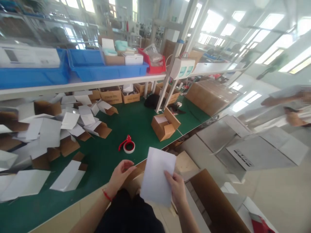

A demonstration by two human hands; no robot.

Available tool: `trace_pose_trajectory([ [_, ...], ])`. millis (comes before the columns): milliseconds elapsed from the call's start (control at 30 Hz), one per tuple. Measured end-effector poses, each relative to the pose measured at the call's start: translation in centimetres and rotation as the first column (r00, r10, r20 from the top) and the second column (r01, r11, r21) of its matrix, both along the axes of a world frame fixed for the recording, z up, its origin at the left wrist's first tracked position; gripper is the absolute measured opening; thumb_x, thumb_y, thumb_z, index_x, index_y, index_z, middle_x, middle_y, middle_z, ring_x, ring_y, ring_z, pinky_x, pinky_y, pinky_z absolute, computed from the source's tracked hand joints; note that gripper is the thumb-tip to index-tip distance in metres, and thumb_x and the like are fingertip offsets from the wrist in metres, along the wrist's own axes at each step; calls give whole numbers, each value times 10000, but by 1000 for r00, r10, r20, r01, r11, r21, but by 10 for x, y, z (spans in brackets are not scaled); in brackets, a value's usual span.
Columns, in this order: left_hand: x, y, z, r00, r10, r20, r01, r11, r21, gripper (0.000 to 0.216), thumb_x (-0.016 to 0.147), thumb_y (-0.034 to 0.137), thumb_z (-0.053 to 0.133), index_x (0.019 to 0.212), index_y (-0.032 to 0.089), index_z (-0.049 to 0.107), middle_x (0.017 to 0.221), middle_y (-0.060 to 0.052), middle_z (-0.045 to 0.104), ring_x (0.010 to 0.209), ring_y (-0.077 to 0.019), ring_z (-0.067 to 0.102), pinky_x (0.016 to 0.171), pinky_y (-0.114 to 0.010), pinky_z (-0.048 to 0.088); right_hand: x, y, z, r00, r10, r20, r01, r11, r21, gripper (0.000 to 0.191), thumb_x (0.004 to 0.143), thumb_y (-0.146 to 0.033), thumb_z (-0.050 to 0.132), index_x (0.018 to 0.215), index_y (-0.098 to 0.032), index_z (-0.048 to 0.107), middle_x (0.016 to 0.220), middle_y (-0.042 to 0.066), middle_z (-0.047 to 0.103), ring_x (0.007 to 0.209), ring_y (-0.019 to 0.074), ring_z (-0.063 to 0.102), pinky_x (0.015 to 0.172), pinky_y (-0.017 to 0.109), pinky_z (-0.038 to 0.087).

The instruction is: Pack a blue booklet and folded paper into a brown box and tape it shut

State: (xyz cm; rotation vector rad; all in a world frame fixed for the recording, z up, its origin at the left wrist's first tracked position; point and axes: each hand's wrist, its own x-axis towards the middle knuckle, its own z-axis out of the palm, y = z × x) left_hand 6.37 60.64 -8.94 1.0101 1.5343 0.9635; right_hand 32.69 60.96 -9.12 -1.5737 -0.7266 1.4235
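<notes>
My right hand (178,189) grips the lower right edge of a flat white carton blank (156,176), held upright in front of me at the edge of the green table (136,121). My left hand (120,174) is beside the blank's left edge, fingers curled, with a brown cardboard flap behind it; whether it holds that flap is hidden. A red string circles my left wrist. A red tape dispenser with a white tape roll (128,145) lies on the table just beyond my hands.
Many folded white-and-brown small boxes (70,124) are heaped on the table's left. An open brown box (164,124) sits right of the dispenser. Blue bins (97,66) line a shelf above. Large cartons (252,150) stand on the floor at right; a blurred person (289,105) is at far right.
</notes>
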Motion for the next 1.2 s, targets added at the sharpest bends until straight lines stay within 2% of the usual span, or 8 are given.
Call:
trace_pose_trajectory([
  [100,-20,45,-31,815,-134,-564,194,980,47,366,858,379,668,1129,146,590,1188,-146,634,1116,-287,610,974,-409,485,23,11,-8,987,-160,-15,158,984,-80,596,488,-620,886,771,-118,732,695,87,715,567,219,593,517,312,494],
  [167,-27,77,-53,663,-260,-702,350,937,-17,329,844,257,690,1147,154,613,1215,-146,626,1168,-298,576,1002,-416,460,35,13,-13,983,-175,56,180,979,-96,610,486,-628,879,787,-115,748,730,101,725,612,251,623,543,332,521],
  [400,-37,142,-125,503,-414,-759,387,893,-231,148,895,135,637,1042,132,650,1140,-95,645,1169,-273,573,967,-472,503,58,28,-36,901,-30,434,63,996,-63,633,583,-735,758,676,-109,725,589,51,603,561,218,538,481,296,432],
  [567,-60,150,-144,466,-446,-764,370,883,-289,264,937,75,431,917,111,692,1107,-175,679,1182,-313,582,950,-441,505,66,80,-49,868,24,496,19,996,-82,641,585,-773,715,564,-142,607,522,9,466,524,164,420,468,281,332],
  [767,-98,149,-131,438,-468,-767,295,881,-369,236,828,105,486,866,135,717,1053,-194,710,1098,-340,645,1017,-437,481,103,158,-54,849,60,525,-59,998,-20,620,645,-768,664,590,-153,610,528,2,470,537,173,441,484,280,339],
  [900,-77,180,-99,404,-395,-825,275,913,-302,389,899,368,517,1123,86,665,1239,-231,635,1173,-379,586,1022,-496,465,142,186,-64,772,40,634,-12,999,-48,599,662,-754,617,555,-166,592,509,6,474,540,194,468,506,294,340],
  [1033,13,283,-54,446,-191,-874,376,927,-11,518,951,512,486,1239,91,579,1274,-203,612,1203,-327,545,1034,-447,451,162,198,-77,726,21,687,45,996,-77,578,693,-731,563,551,-171,572,521,21,497,569,215,493,535,304,344],
  [1200,123,424,-39,389,-266,-882,429,900,-82,605,944,349,563,1435,34,403,1485,-260,437,1340,-363,438,1043,-455,445,166,193,-83,789,37,614,20,996,-85,591,759,-718,542,668,-145,654,579,19,522,595,208,493,562,298,377],
])
